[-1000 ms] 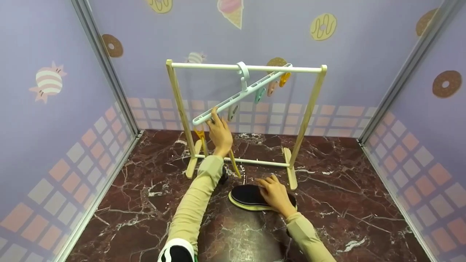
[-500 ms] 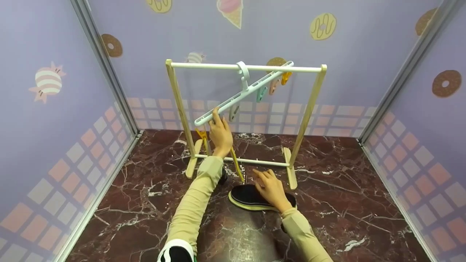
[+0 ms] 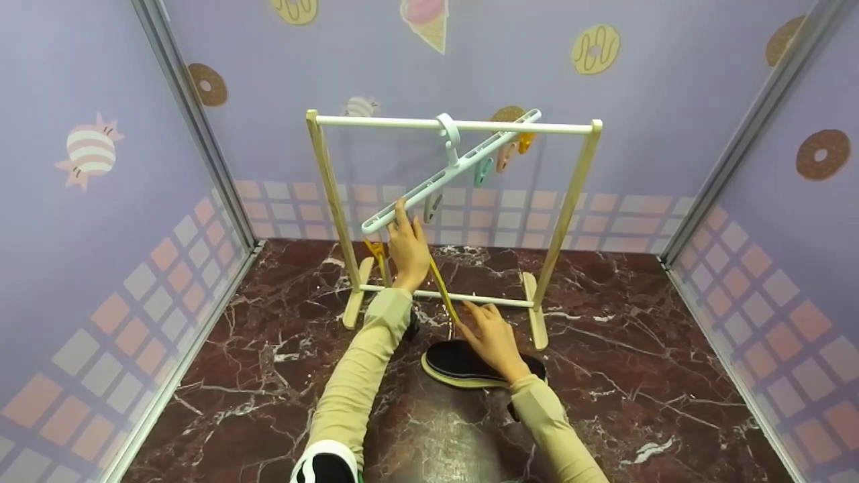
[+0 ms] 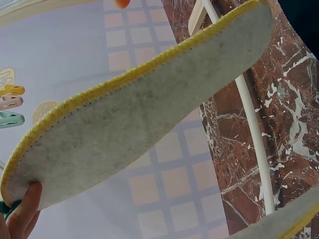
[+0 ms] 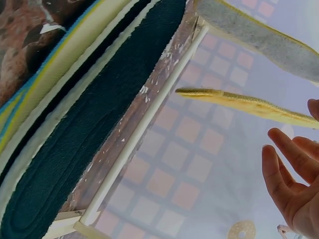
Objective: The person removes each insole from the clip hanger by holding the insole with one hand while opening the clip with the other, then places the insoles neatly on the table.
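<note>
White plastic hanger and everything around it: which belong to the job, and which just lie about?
In the job:
white plastic hanger
coloured plastic clips
flat grey, yellow-edged insoles
pale wooden rack with white rails

Seemingly just lying about:
dark shoe with pale sole, on the floor

Smooth plastic for the hanger (image 3: pixel 454 166) and pegs (image 3: pixel 484 172); felt-like matt insole (image 4: pixel 139 109) – fuzzy yellow edge. Posts (image 3: pixel 566 215) of pale wood, shoe (image 3: pixel 453 357) in matt cloth – floor (image 3: pixel 651 376) glossy, marble-like.

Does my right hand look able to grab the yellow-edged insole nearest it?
Likely yes: the right hand, holding nothing, is close beside the yellow-edged insole, and nothing visible stands between them.
</note>
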`<state>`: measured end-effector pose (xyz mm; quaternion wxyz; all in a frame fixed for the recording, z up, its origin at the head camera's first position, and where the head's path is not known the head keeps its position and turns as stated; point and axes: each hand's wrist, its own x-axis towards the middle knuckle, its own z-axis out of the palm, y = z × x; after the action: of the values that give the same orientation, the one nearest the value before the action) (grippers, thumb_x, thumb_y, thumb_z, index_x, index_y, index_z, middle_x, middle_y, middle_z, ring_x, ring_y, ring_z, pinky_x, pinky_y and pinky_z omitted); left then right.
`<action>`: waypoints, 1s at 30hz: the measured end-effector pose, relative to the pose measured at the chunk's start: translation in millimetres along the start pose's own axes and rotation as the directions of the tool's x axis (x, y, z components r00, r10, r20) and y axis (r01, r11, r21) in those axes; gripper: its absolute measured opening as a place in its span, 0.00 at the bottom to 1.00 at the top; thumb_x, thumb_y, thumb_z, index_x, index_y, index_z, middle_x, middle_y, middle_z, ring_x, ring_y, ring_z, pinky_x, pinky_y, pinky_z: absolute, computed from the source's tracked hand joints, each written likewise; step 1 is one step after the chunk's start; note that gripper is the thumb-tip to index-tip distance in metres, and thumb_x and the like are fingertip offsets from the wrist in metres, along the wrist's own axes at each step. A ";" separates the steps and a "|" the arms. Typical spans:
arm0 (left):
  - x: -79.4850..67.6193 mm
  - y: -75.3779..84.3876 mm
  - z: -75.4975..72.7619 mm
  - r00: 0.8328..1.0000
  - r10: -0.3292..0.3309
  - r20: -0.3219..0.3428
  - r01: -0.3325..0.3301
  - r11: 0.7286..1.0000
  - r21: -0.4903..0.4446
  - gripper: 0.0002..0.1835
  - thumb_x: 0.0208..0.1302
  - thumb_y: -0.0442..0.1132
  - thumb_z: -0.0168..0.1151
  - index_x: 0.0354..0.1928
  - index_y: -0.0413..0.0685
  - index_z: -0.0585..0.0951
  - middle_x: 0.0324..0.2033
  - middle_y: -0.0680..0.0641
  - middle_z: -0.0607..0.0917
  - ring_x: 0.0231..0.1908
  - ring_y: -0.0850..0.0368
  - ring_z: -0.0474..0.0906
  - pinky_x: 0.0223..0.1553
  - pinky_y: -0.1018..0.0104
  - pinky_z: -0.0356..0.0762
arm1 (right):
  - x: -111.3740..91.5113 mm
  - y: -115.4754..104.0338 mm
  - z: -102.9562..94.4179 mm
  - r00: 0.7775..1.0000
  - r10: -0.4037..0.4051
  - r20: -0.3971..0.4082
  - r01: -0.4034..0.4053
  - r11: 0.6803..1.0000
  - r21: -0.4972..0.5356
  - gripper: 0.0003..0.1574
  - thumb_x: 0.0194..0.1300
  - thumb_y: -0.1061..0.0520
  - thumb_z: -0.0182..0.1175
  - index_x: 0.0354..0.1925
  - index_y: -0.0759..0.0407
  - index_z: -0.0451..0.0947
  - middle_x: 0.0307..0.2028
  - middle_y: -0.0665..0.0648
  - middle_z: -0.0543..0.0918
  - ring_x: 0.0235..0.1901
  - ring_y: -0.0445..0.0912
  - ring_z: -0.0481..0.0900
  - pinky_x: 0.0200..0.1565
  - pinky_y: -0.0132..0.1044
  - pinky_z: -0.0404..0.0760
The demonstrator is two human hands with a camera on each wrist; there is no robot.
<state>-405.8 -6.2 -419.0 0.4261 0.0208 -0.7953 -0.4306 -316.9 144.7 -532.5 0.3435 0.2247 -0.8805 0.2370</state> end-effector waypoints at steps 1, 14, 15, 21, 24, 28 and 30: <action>0.0 -0.1 0.2 1.000 0.001 0.001 -0.001 1.000 -0.008 0.20 0.65 0.38 0.48 0.59 0.49 0.64 0.40 0.35 0.75 0.26 0.46 0.74 0.25 0.58 0.74 | 1.0 -0.7 0.5 1.000 -0.001 -0.001 0.001 1.000 0.000 0.26 0.50 0.53 0.65 0.49 0.56 0.75 0.32 0.50 0.84 0.31 0.44 0.74 0.23 0.36 0.75; 0.7 -0.4 1.1 1.000 0.025 0.005 -0.025 0.998 -0.059 0.21 0.63 0.35 0.50 0.59 0.44 0.66 0.40 0.33 0.75 0.32 0.45 0.74 0.33 0.57 0.75 | 14.9 -10.1 6.3 0.997 0.051 0.064 -0.053 0.998 0.026 0.26 0.53 0.50 0.62 0.51 0.56 0.75 0.37 0.51 0.85 0.34 0.47 0.75 0.28 0.42 0.77; 1.1 -0.2 0.8 1.000 0.026 0.005 -0.026 0.998 -0.057 0.21 0.63 0.35 0.50 0.59 0.44 0.66 0.40 0.33 0.75 0.32 0.45 0.74 0.34 0.57 0.75 | 15.7 -10.6 6.8 0.996 0.053 0.066 -0.055 0.998 0.026 0.26 0.53 0.50 0.62 0.51 0.56 0.75 0.37 0.51 0.85 0.34 0.47 0.75 0.28 0.42 0.77; 1.9 0.7 -0.4 1.000 0.016 0.013 -0.015 0.998 -0.057 0.21 0.62 0.34 0.51 0.59 0.45 0.66 0.40 0.34 0.75 0.31 0.46 0.74 0.33 0.57 0.75 | 21.3 -11.7 9.9 0.997 0.044 0.066 -0.045 0.999 0.011 0.25 0.54 0.48 0.61 0.50 0.54 0.74 0.33 0.50 0.85 0.33 0.46 0.74 0.27 0.41 0.77; 1.8 1.2 -1.1 1.000 0.009 0.024 -0.007 0.998 -0.065 0.21 0.62 0.34 0.51 0.59 0.45 0.66 0.39 0.34 0.75 0.31 0.46 0.74 0.33 0.58 0.75 | 25.0 -12.7 10.7 0.998 0.038 0.056 -0.039 0.999 0.009 0.25 0.54 0.49 0.61 0.51 0.54 0.74 0.31 0.50 0.85 0.33 0.45 0.74 0.27 0.40 0.77; 1.6 1.5 -1.0 0.999 0.008 0.034 -0.005 0.998 -0.069 0.22 0.62 0.34 0.50 0.59 0.44 0.66 0.39 0.34 0.75 0.30 0.46 0.74 0.32 0.59 0.75 | 30.9 -14.8 11.4 0.998 0.046 0.051 -0.046 0.999 -0.001 0.24 0.56 0.48 0.60 0.51 0.54 0.74 0.30 0.50 0.84 0.32 0.44 0.74 0.26 0.39 0.77; 1.3 1.6 -1.5 0.999 0.011 0.037 -0.009 0.998 -0.066 0.22 0.62 0.34 0.50 0.59 0.44 0.66 0.38 0.34 0.76 0.30 0.46 0.74 0.31 0.58 0.75 | 34.1 -16.0 11.9 0.998 0.048 0.043 -0.048 0.999 -0.003 0.23 0.56 0.49 0.60 0.50 0.54 0.74 0.30 0.50 0.85 0.32 0.44 0.74 0.26 0.39 0.76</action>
<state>-405.1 -6.8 -416.7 0.4138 -0.0053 -0.7886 -0.4548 -336.4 117.3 -511.8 0.3186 0.2081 -0.8932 0.2396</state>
